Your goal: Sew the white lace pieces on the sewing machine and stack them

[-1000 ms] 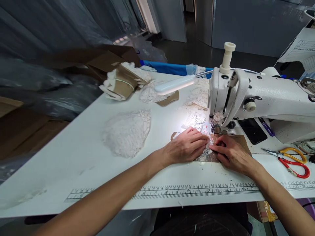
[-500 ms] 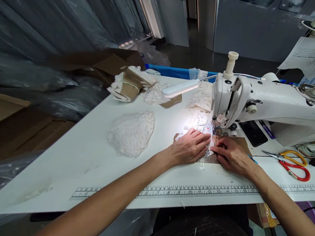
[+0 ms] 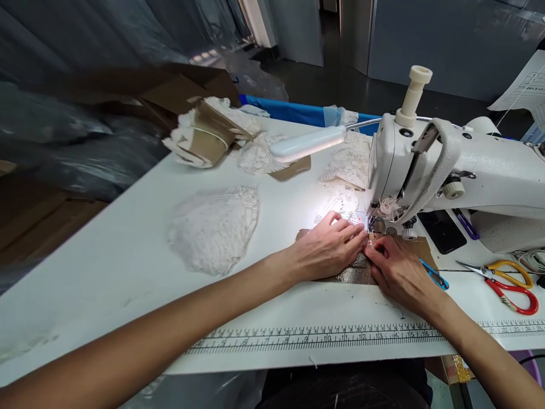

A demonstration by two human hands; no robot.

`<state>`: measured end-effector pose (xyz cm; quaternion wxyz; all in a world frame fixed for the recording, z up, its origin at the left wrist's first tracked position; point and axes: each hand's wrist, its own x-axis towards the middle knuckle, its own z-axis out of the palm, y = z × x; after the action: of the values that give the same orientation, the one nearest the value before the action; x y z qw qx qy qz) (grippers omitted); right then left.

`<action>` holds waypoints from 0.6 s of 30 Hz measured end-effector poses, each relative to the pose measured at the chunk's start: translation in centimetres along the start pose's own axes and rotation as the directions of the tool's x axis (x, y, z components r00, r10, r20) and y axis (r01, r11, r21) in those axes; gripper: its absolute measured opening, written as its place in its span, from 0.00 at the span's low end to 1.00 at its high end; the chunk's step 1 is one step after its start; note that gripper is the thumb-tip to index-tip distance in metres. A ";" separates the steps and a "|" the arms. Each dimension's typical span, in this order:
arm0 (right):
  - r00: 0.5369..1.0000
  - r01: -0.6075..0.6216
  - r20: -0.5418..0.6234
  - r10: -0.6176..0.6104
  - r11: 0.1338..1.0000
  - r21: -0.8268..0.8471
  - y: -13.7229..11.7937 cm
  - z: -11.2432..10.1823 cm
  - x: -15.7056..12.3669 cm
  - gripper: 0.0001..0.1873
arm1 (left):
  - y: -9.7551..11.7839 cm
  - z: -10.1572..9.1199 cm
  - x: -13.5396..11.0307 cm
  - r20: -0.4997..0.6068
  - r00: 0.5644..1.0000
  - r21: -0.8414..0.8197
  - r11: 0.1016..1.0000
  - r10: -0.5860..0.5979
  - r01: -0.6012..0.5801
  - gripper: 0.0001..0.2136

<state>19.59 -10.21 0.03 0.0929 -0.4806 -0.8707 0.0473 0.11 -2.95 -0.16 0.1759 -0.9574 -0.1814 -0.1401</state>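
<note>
A white lace piece (image 3: 339, 203) lies under the lit needle area of a white sewing machine (image 3: 394, 153). My left hand (image 3: 332, 244) lies over its near part, fingers bent and close together, pressing the lace by the presser foot (image 3: 375, 224). At the near edge of the lace, my right hand (image 3: 394, 267) pinches it between thumb and forefinger, almost touching the left fingertips. The hands hide most of the lace between them. Below both hands is a brown, tape-like sheet (image 3: 349, 276). Blue thread snips (image 3: 435, 275) lie beside my right hand.
Left of my hands lies another lace piece (image 3: 217, 230). A tied lace bundle (image 3: 208, 136) and brown card (image 3: 292, 168) sit at the back. To the right are a phone (image 3: 443, 232), a purple pen (image 3: 466, 224) and red-and-yellow scissors (image 3: 508, 281). A ruler strip (image 3: 327, 338) runs along the front.
My hands have drawn together near the presser foot, and less lace shows between them. The blue snips show more fully. The view has shifted slightly.
</note>
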 end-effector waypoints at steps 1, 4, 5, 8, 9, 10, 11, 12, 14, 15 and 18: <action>1.000 -0.005 0.002 0.005 1.000 0.009 0.0 -0.1 0.0 0.18 | 0.0 0.0 0.0 -0.007 1.000 -0.016 1.000 -0.004 0.004 0.14; 1.000 -0.002 0.001 0.002 0.999 0.036 0.5 -0.2 0.0 0.19 | 0.0 0.1 -0.2 -0.052 0.998 -0.077 0.996 -0.043 0.038 0.14; 1.000 0.001 -0.005 -0.001 0.999 0.049 0.8 -0.3 -0.1 0.19 | 0.0 0.2 -0.4 -0.061 0.996 -0.100 0.993 -0.065 0.058 0.14; 0.999 -0.009 -0.053 0.012 0.998 0.066 1.8 -0.3 -0.2 0.18 | 0.0 0.4 -0.9 -0.063 0.990 -0.164 0.980 -0.123 0.111 0.15; 0.998 -0.013 -0.065 0.016 0.999 0.052 2.2 -0.2 -0.2 0.18 | 0.0 0.4 -1.0 -0.058 0.990 -0.178 0.977 -0.132 0.120 0.15; 0.998 -0.013 -0.066 0.015 0.999 0.029 2.4 -0.1 -0.1 0.18 | 0.0 0.5 -1.1 -0.054 0.989 -0.186 0.975 -0.137 0.125 0.15; 0.998 -0.009 -0.055 0.009 1.000 0.004 2.6 -0.1 -0.1 0.18 | 0.0 0.5 -1.2 -0.052 0.989 -0.188 0.974 -0.139 0.127 0.15; 0.999 -0.003 -0.037 0.003 1.000 -0.018 2.7 -0.1 0.0 0.18 | 0.0 0.6 -1.2 -0.053 0.989 -0.186 0.975 -0.137 0.125 0.15; 1.000 0.005 -0.001 -0.005 0.999 -0.045 2.7 0.0 0.1 0.18 | 0.1 0.6 -1.2 -0.061 0.989 -0.181 0.976 -0.134 0.121 0.15; 1.000 0.006 0.006 -0.005 0.999 -0.051 2.6 -0.1 0.1 0.18 | 0.1 0.6 -1.2 -0.068 0.989 -0.181 0.976 -0.134 0.120 0.15; 0.999 0.037 -0.028 -0.038 0.999 -0.027 2.3 -0.1 -0.1 0.17 | 0.2 0.7 -1.1 -0.088 0.987 -0.183 0.976 -0.137 0.120 0.14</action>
<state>21.62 -9.07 -0.25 0.0999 -0.4662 -0.8786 0.0271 -0.69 -3.17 -1.19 0.0893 -0.9473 -0.2207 -0.2145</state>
